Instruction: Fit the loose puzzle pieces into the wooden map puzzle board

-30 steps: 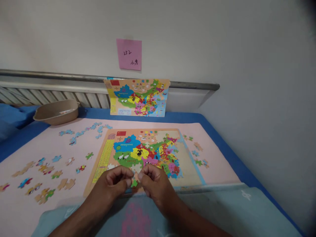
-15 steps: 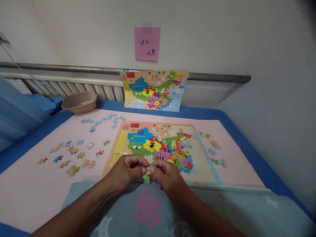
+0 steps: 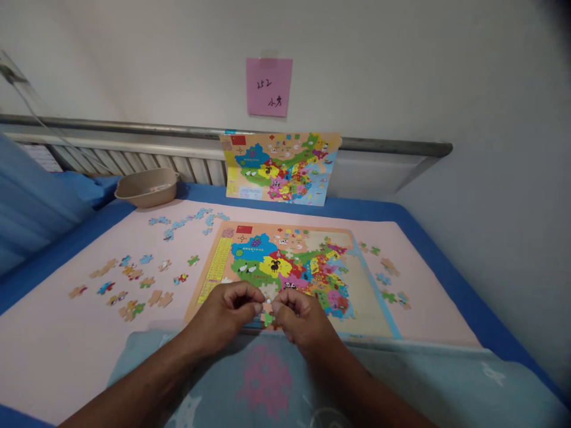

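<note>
My left hand (image 3: 234, 306) and my right hand (image 3: 301, 312) meet over the lower edge of a partly filled jigsaw puzzle (image 3: 250, 267), a colourful map with animals. Both are closed in a pinch, thumb against fingers. Between the fingertips shows a small pale puzzle piece (image 3: 268, 301), largely hidden by the fingers. Just below it, a green and orange patch (image 3: 268, 320) is visible in the gap between the hands. Bare tray surface (image 3: 368, 291) shows along the puzzle's right side.
Loose puzzle pieces (image 3: 131, 309) are scattered to the left, with blue ones (image 3: 178, 224) farther back and several more (image 3: 389, 296) at the right. A reference picture (image 3: 279, 169) leans against the rail. A beige basket (image 3: 147, 189) stands at the back left.
My fingertips have drawn slightly apart, so more shows between them. The whole view has shifted down a little. The loose pieces lie as before.
</note>
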Motion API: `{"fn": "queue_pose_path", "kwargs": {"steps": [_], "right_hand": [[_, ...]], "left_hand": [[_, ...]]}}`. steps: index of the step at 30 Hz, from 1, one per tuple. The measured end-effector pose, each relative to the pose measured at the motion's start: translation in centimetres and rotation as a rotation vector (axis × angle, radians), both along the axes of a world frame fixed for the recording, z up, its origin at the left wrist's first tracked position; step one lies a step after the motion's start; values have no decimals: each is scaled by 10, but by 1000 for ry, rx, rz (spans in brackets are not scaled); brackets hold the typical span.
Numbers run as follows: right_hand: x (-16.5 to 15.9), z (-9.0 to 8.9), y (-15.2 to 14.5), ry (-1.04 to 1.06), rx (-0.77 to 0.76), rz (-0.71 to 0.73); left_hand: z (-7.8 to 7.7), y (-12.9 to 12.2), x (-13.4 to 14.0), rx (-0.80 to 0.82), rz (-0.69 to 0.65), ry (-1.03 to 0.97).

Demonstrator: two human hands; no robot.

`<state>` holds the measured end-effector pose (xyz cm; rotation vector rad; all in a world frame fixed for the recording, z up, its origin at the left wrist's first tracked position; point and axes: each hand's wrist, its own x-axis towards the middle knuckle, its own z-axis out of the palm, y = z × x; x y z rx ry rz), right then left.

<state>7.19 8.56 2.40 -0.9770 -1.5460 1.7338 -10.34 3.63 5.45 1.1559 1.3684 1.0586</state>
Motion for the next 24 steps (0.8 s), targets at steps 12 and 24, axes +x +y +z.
{"fn": "queue_pose_path", "kwargs": {"steps": [12, 24], "right_hand": [[2, 4, 1, -83, 66, 7], [5, 6, 11, -82, 34, -30]], "left_hand": [[-5, -3, -4, 372, -181, 573], [-10, -2, -9, 310, -156, 581]]}}
